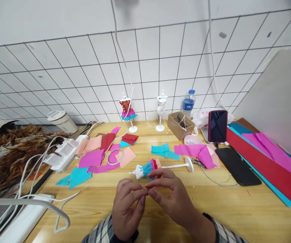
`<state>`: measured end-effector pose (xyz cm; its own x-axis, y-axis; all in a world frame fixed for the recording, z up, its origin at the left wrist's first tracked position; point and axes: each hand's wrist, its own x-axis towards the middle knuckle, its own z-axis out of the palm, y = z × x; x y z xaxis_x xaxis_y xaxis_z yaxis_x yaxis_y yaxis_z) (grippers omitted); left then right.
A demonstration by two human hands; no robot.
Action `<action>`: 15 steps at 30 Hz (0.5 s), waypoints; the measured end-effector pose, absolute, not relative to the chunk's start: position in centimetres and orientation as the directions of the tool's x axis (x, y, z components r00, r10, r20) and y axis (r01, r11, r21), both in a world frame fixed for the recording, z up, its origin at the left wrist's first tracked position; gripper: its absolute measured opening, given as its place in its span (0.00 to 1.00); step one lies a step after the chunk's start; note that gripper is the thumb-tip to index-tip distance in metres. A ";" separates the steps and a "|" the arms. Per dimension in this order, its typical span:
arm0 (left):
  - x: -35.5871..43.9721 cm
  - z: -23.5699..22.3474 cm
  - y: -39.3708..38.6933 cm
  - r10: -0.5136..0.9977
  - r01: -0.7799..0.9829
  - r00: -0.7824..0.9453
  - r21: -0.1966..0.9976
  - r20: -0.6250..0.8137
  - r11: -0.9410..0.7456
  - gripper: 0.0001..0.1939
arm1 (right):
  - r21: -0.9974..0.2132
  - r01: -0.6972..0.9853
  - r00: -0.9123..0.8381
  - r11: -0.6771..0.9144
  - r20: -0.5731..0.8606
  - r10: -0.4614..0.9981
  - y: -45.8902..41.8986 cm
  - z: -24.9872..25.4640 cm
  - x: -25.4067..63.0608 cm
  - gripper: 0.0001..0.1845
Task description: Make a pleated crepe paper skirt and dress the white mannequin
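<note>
Fingers [135,195] of the left hand [125,214] and right hand [174,195] are drawn close together, any hold indiscernible, while lying dummy [148,168] and standing dummy [128,114] are dressed, white dummy [161,108] without coloured cloth.

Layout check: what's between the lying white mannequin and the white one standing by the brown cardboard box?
Head view: a turquoise fabric strip on the wooden table.

Holds left hand [128,209] just past 6 o'clock, right hand [172,196] near 5 o'clock; curves fingers [135,195] of both inward, with fingertips [152,193] close together at 6 o'clock.
</note>
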<state>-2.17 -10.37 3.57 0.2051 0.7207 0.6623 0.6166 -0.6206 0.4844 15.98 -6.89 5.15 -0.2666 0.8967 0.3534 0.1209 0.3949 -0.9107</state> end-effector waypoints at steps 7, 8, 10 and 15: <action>-1.6 3.8 -10.4 0.743 0.634 0.182 0.500 0.644 -0.589 0.09 | -0.902 0.155 -0.242 0.402 0.360 0.901 -7.2 5.1 15.6 0.02; -1.4 3.8 -10.3 0.746 0.639 0.172 0.503 0.643 -0.581 0.09 | -0.888 0.176 -0.235 0.425 0.381 0.894 -7.2 5.0 15.6 0.02; -1.2 3.6 -10.2 0.758 0.639 0.147 0.524 0.635 -0.563 0.08 | -0.844 0.230 -0.224 0.484 0.438 0.871 -7.4 4.8 15.5 0.03; -0.9 2.9 -10.2 0.808 0.605 0.075 0.617 0.584 -0.503 0.07 | -0.662 0.398 -0.224 0.635 0.601 0.767 -7.9 4.3 15.4 0.05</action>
<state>-0.86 -10.18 2.93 0.0754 0.8082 0.5841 0.6051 -0.5027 0.6174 15.42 -7.89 4.26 -0.2245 0.7670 0.6010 0.3979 0.6352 -0.6620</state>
